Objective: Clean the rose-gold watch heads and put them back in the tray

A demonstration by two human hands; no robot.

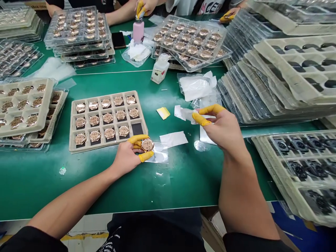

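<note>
My left hand (pixel 131 154), with yellow finger cots, pinches a rose-gold watch case (pixel 147 144) by its edges, its printed back facing up. Beneath it lies a piece of clear film (pixel 161 153) on the green table. Just behind that hand is a beige tray (pixel 105 141) of similar watch cases, with one bare pocket (pixel 137 129) at its front right corner. To the right, my right hand (pixel 219 122), also in yellow finger cots, holds a thin whitish wipe (pixel 187 114) between thumb and finger. A white paper strip (pixel 173 139) lies between the hands.
Behind my hands stand a white bottle (pixel 159 70) and a bag of white wipes (pixel 195 86). A yellow packet (pixel 163 113) lies mid-table. Tray stacks rise on the left (pixel 23 108) and right (pixel 296 80). Across the table, a co-worker's hand (pixel 147 7) touches a pink bottle (pixel 138 30).
</note>
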